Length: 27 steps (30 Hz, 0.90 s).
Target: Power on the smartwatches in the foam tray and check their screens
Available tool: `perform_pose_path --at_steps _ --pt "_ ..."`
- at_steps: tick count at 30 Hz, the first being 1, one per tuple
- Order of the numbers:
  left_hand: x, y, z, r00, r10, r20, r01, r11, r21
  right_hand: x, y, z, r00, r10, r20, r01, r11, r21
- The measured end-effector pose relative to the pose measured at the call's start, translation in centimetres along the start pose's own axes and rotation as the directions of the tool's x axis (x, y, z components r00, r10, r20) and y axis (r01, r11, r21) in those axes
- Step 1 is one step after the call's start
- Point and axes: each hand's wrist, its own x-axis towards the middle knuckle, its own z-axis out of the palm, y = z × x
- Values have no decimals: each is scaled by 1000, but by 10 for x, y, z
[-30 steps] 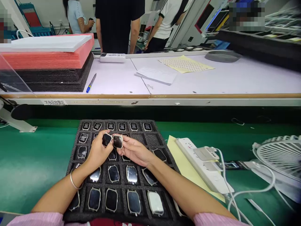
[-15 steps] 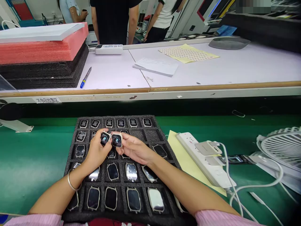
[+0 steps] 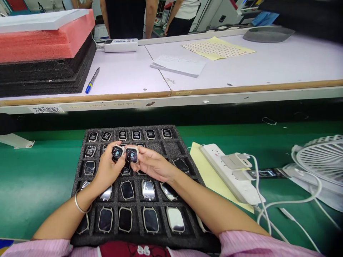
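Observation:
My left hand [image 3: 111, 164] is closed on a smartwatch [image 3: 117, 152] without a strap, its screen lit with a dial. A second lit smartwatch [image 3: 132, 155] is pinched in the fingers of my right hand [image 3: 154, 164]. The two watches are held side by side, almost touching, screens up. Beneath both hands lies a black foam tray [image 3: 114, 205] with rows of compartments. Watch bodies fill most of them; those in the far row [image 3: 136, 135] show lit text, while the near ones, such as this watch [image 3: 125, 218], have dark screens. My hands hide part of the middle rows.
Right of the tray are a white power strip [image 3: 227, 175] with cables, yellow paper [image 3: 214, 178] and a white fan [image 3: 321, 160]. A raised shelf [image 3: 120, 78] behind bears stacked foam [image 3: 45, 46], a pen [image 3: 92, 80] and papers [image 3: 178, 65]. People stand beyond it.
The camera view has tilted down a little, so the shelf and tray sit higher in the picture. Both hands still hold the same watches side by side.

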Motion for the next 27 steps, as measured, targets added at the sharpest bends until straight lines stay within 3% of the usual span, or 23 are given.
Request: perform_pose_path --at_steps 27 --pt "0 2 -1 1000 9 -16 -8 999 44 -1 0 0 1000 -11 -15 10 999 -33"
